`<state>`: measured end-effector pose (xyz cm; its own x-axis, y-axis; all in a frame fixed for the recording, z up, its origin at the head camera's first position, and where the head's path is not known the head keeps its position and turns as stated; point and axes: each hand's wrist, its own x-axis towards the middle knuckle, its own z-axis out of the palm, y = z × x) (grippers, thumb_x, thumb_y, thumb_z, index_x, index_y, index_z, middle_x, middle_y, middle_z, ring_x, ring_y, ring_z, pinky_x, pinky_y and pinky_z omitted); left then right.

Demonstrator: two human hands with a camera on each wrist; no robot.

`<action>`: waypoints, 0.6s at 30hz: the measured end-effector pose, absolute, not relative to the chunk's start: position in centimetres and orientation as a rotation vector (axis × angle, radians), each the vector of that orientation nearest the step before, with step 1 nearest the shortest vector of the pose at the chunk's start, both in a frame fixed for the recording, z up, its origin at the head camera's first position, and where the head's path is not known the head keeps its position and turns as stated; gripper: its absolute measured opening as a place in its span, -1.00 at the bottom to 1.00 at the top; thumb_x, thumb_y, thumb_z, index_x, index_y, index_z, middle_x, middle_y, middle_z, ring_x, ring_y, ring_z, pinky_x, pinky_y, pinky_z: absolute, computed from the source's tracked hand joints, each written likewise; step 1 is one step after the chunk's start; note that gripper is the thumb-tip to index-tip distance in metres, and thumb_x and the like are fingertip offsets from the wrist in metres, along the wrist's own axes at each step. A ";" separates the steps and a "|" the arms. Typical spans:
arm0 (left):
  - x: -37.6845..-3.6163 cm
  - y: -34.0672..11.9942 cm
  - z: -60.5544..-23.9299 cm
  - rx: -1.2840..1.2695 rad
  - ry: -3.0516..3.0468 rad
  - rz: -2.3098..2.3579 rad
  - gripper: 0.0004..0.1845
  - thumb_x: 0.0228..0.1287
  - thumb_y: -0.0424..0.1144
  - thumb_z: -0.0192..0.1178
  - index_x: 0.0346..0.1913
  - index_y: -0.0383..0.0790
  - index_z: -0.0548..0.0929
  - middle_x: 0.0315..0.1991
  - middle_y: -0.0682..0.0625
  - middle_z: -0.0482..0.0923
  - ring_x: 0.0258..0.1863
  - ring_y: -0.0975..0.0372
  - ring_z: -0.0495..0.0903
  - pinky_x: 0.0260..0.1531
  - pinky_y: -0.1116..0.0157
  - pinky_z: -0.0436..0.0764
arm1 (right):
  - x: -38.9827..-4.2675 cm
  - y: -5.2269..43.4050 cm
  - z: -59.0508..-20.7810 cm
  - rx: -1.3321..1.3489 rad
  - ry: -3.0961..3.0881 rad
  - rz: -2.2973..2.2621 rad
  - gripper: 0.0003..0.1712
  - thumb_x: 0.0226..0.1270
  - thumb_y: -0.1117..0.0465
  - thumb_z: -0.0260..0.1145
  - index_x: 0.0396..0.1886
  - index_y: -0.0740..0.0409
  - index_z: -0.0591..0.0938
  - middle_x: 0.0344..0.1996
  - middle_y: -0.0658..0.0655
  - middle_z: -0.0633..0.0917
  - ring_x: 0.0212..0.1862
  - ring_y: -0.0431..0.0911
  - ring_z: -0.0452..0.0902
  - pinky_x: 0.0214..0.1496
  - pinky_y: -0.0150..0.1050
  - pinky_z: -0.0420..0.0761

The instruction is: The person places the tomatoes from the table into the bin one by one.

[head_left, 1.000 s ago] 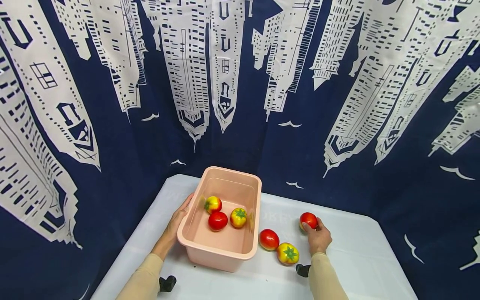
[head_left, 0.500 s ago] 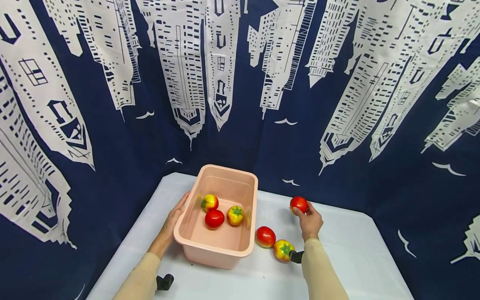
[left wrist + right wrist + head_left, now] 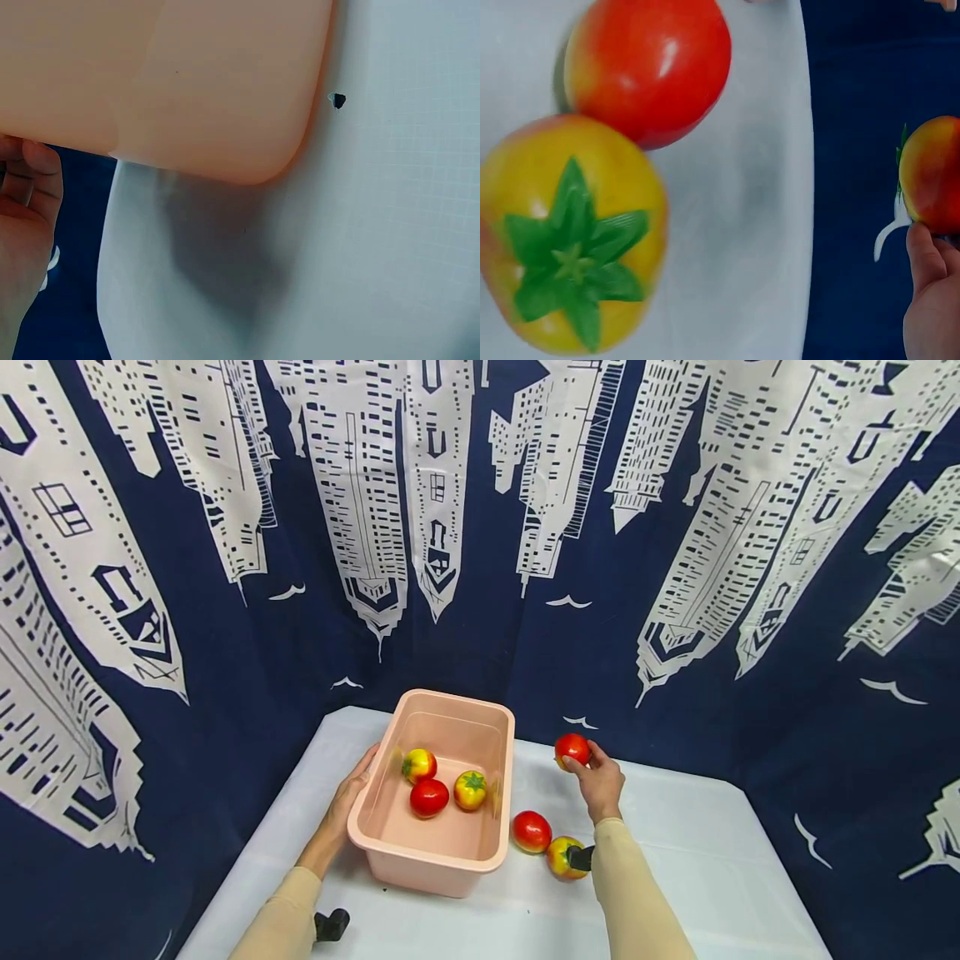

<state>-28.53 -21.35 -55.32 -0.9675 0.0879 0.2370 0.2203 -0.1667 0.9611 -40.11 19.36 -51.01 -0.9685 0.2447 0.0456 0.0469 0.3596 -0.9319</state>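
Observation:
My right hand [image 3: 602, 789] pinches a red tomato [image 3: 572, 751] between thumb and fingers, raised over the table to the right of a pink plastic bin [image 3: 427, 882]. In the right wrist view the held tomato [image 3: 934, 176] shows a yellow-red side and a bit of green leaf. My left hand [image 3: 352, 793] holds the bin's left side; the left wrist view catches only its bent fingers [image 3: 43, 159] at the bin wall. Inside the bin lie a red tomato [image 3: 430, 798] and two yellow-red ones with green tops, one left [image 3: 419, 766] and one right [image 3: 470, 791].
Right of the bin, a red tomato [image 3: 532, 832] and a yellow one with a green star-shaped top [image 3: 562, 857] sit side by side on the white table [image 3: 675, 860]. A navy cloth with white buildings [image 3: 465, 652] hangs behind the table.
My right hand has lifted the red tomato from the table's right side and carried it left, closer to the bin. The left hand stays at the bin.

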 end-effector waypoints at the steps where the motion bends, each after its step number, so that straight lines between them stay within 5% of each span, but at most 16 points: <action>1: -28.5 -21.3 -55.3 -0.370 -1.969 -2.303 -0.37 0.44 -0.27 -0.41 0.56 -0.10 -0.03 0.59 -0.09 -0.17 0.42 0.43 0.03 0.22 0.67 0.10 | -40.1 19.2 -50.7 -0.241 -2.441 1.659 -0.18 0.22 0.19 0.41 0.45 0.18 0.31 0.38 0.30 0.38 0.42 0.15 0.28 0.39 0.01 0.35; 10: -28.4 -21.3 -55.3 -0.367 -1.958 -2.298 -0.38 0.44 -0.29 -0.42 0.56 -0.16 -0.04 0.59 -0.11 -0.19 0.35 0.61 0.07 0.23 0.68 0.09 | -40.5 17.2 -47.9 -0.118 -2.454 1.612 -0.19 0.18 0.16 0.45 0.43 0.11 0.37 0.32 0.27 0.49 0.34 0.15 0.42 0.34 0.00 0.42; 18: -28.3 -21.2 -55.1 -0.339 -1.972 -2.299 -0.39 0.47 -0.25 -0.39 0.56 -0.10 -0.02 0.60 -0.06 -0.17 0.49 0.32 -0.07 0.22 0.69 0.08 | -40.5 14.4 -46.2 -0.036 -2.478 1.581 -0.18 0.18 0.15 0.45 0.44 0.05 0.36 0.34 0.24 0.48 0.31 0.12 0.45 0.28 -0.05 0.47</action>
<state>-28.30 -21.21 -55.08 -0.9709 0.0728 0.2280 0.2143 -0.1598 0.9636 -40.55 14.42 -46.21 -0.9795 0.1280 0.1557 -0.0872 0.4271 -0.9000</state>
